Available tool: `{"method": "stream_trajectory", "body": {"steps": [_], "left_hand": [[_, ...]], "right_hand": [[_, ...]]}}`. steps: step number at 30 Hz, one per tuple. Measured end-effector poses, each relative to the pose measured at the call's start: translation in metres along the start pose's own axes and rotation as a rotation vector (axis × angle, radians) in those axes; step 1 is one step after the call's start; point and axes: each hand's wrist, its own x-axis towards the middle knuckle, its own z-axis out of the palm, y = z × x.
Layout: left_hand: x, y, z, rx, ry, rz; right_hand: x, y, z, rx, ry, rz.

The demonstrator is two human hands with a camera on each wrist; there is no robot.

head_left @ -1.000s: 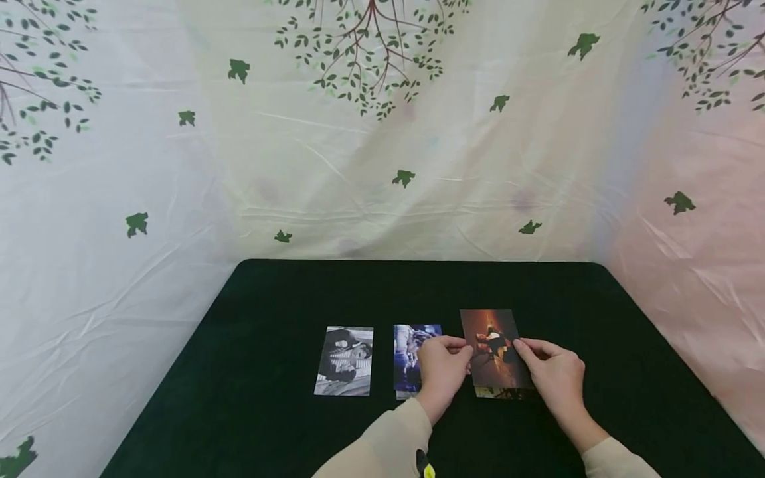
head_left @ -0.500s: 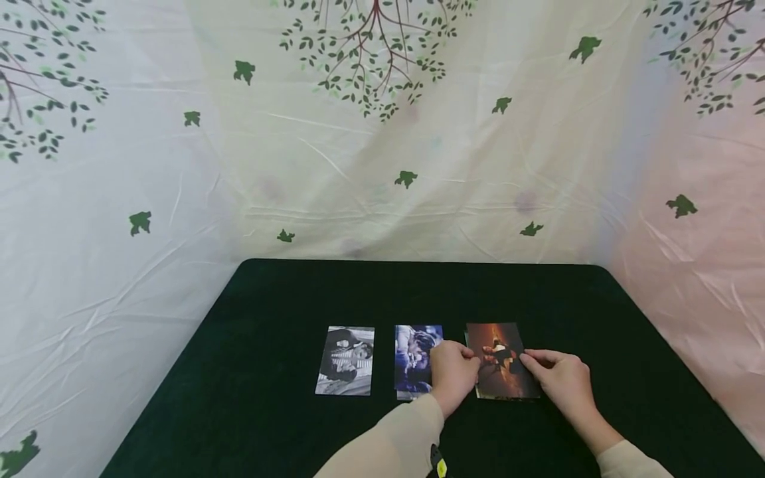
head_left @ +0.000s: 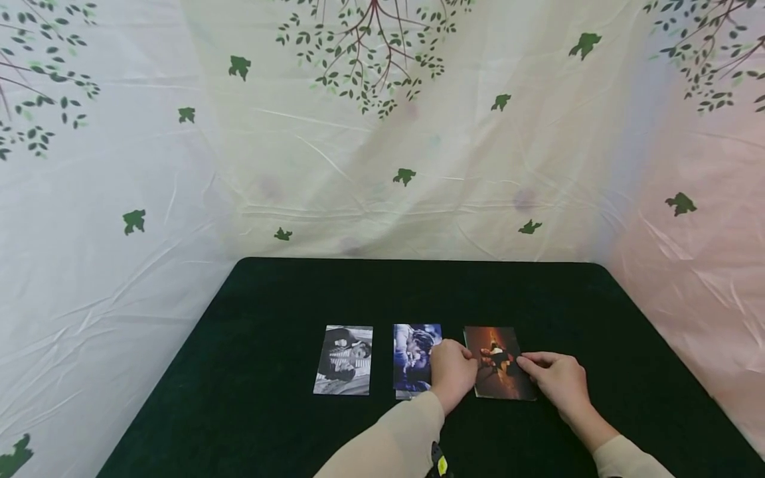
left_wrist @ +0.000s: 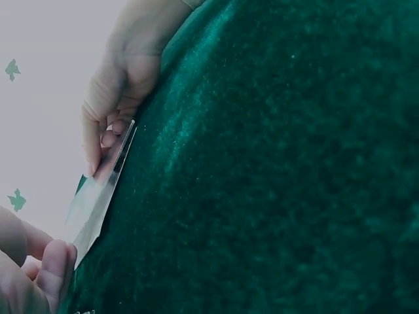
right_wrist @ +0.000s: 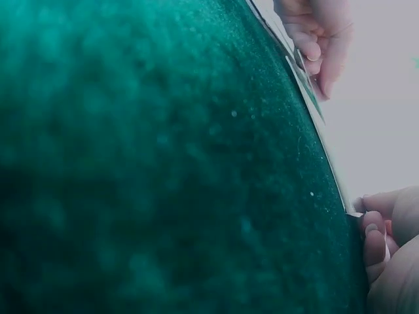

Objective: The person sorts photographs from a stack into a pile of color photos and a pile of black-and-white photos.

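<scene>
On the right of the row lies a stack of photo cards, topped by an orange-brown photo card [head_left: 495, 364]. My left hand [head_left: 452, 375] pinches that card's left edge, its fingertips partly hidden in the head view. At the opposite edge, my right hand [head_left: 558, 385] grips the card between thumb and fingers. Seen from the left wrist, the card [left_wrist: 98, 196] is a thin glossy sheet low over the cloth, with both hands at its ends. Immediately left of my left hand is a blue-purple photo card [head_left: 412, 355], partly covered by that hand, with another card's edge below it.
A black-and-white photo card [head_left: 343, 360] lies farther left, apart from the others. All rest on a dark green cloth-covered table [head_left: 287, 292]. Behind it hangs a pale curtain [head_left: 335, 172] printed with leaves and branches.
The orange-brown card has come down toward me, from held above the stack to lined up on top of it. Both hands moved slightly nearer with it, still at its edges.
</scene>
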Motion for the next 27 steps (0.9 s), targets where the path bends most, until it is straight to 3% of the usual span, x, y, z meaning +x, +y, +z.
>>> {"method": "stream_trajectory", "body": {"steps": [4, 11, 20, 27], "left_hand": [[-0.0004, 0.0004, -0.0012, 0.02, 0.003, 0.02], [-0.0011, 0.0015, -0.004, 0.023, -0.042, -0.018], [-0.0012, -0.0004, -0.0024, 0.066, -0.052, -0.021], [-0.0004, -0.0017, -0.0007, 0.046, -0.064, -0.049]], "right_hand": [[0.0002, -0.001, 0.0002, -0.008, -0.009, 0.001], [0.0019, 0.0007, 0.0021, -0.039, -0.003, -0.006], [0.0017, 0.0017, 0.006, -0.069, 0.035, -0.015], [0.0013, 0.0004, 0.0056, -0.078, 0.031, -0.011]]}}
